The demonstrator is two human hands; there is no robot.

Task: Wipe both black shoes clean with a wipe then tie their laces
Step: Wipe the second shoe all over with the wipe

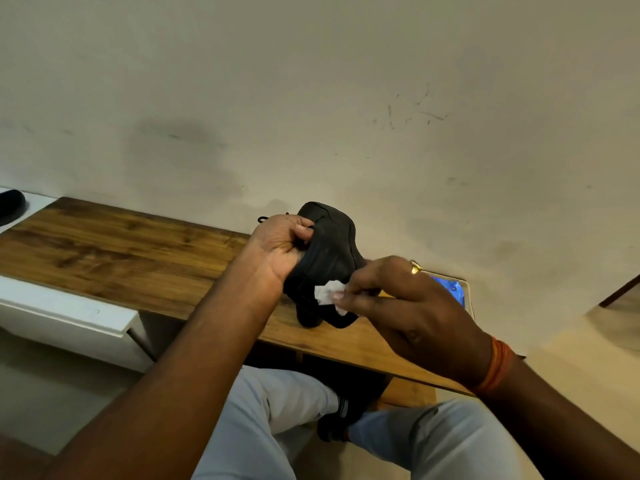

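A black shoe (329, 251) is tipped up on the wooden table (121, 251), its sole facing me. My left hand (280, 244) grips its left side, with a lace end showing behind the fingers. My right hand (398, 299) pinches a small white wipe (329, 294) and presses it against the lower part of the shoe. A second black shoe (341, 420) lies on the floor under the table, between my knees.
A blue packet (453, 292) lies on the table's right end, behind my right hand. A dark object (10, 206) sits on the white surface at far left. A white cabinet (69, 317) stands beside the table. The wall runs close behind.
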